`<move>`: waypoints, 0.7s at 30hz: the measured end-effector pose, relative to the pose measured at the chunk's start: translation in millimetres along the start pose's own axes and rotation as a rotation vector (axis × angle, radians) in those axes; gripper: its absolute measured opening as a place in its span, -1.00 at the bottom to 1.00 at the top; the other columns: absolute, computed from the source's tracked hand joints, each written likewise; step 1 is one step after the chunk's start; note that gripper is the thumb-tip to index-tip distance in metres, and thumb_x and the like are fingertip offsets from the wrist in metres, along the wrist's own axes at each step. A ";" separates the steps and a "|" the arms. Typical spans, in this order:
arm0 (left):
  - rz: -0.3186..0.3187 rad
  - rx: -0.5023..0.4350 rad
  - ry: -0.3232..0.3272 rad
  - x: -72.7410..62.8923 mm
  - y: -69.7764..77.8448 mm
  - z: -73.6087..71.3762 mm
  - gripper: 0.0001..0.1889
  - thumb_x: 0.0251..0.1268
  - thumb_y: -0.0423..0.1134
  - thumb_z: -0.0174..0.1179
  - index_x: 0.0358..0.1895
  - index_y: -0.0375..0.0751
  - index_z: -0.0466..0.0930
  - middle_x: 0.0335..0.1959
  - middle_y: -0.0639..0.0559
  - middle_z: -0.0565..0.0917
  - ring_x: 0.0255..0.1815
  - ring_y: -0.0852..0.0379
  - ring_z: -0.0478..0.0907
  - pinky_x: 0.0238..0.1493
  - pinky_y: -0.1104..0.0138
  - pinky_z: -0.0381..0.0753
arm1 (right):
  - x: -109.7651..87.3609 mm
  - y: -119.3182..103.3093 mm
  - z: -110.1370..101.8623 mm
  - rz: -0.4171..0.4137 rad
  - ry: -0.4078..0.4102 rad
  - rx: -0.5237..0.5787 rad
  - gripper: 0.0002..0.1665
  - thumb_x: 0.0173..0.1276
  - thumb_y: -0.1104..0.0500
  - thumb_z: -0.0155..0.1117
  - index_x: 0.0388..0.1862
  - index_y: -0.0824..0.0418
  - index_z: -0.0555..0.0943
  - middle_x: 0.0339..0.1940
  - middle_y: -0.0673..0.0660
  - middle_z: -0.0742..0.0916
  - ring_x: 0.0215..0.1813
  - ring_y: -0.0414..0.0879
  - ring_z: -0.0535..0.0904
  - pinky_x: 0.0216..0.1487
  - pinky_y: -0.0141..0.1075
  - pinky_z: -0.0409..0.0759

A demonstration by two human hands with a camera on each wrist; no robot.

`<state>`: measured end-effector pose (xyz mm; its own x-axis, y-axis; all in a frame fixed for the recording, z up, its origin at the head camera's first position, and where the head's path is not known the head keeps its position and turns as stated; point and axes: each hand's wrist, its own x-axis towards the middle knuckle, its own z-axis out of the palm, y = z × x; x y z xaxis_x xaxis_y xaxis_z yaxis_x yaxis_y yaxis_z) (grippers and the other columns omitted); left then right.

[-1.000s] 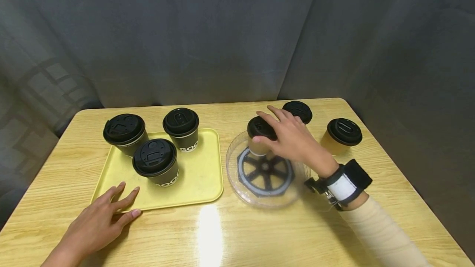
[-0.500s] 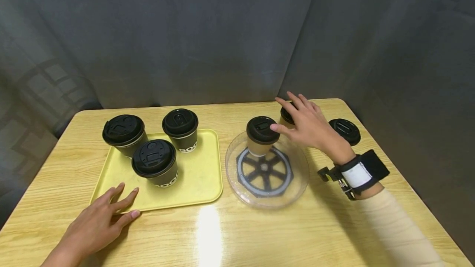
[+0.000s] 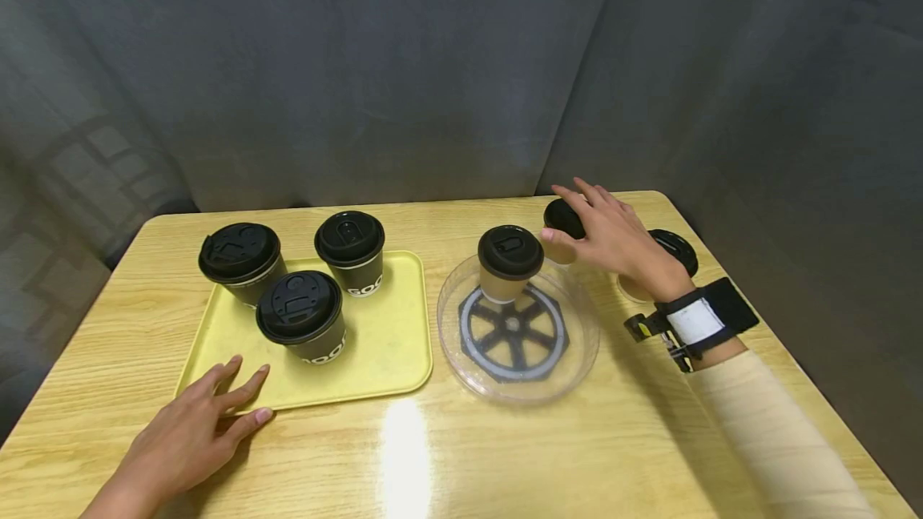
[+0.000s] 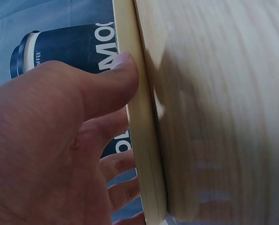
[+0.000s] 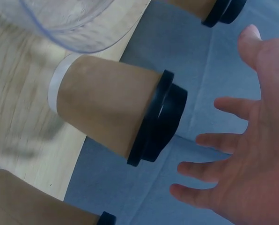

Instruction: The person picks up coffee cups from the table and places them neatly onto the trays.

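Note:
My right hand hovers with spread fingers over a brown paper cup with a black lid, behind the clear round dish. In the right wrist view a gap shows between the fingers and that lid. Another brown cup with a black lid stands upright in the clear dish, toward its back. A third brown cup is partly hidden behind my right wrist. My left hand rests on the near left edge of the yellow tray, its fingers relaxed.
Dark lidded cups stand at the tray: a large one at the back left, one in front, and a smaller one at the back. A grey curtain hangs behind the wooden table.
My right hand has moved away from the cup in the dish, rightward and back, to the brown cup behind it. My left hand and the tray have stayed in place.

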<state>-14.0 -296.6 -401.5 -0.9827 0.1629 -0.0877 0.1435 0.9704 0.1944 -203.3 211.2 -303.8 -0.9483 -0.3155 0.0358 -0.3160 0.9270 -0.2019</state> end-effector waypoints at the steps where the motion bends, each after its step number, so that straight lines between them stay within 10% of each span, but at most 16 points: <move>1: 0.003 0.000 0.003 0.0 0.0 0.3 -0.34 0.31 0.26 0.11 0.33 -0.07 0.48 0.36 -0.46 0.35 0.28 -0.39 0.34 0.04 -0.30 0.44 | 0.8 0.8 0.1 0.005 -0.005 -0.002 -0.02 0.34 -0.46 -0.01 0.59 -0.05 0.05 0.61 0.31 0.07 0.56 0.43 -0.04 0.35 0.48 0.02; 21: 0.007 0.005 0.014 -0.6 1.5 1.4 -0.37 0.30 0.23 0.14 0.32 -0.04 0.49 0.35 -0.45 0.37 0.28 -0.39 0.37 -0.01 -0.28 0.47 | 12.9 9.3 14.5 0.013 -0.074 -0.093 -0.10 0.40 -0.22 0.15 0.57 0.08 0.09 0.56 0.42 0.11 0.44 0.52 0.14 0.22 0.44 0.30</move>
<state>-13.1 -295.0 -402.5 -0.9832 0.1674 -0.0725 0.1511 0.9701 0.1900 -218.0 212.7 -319.4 -0.9484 -0.3147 -0.0392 -0.3088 0.9447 -0.1105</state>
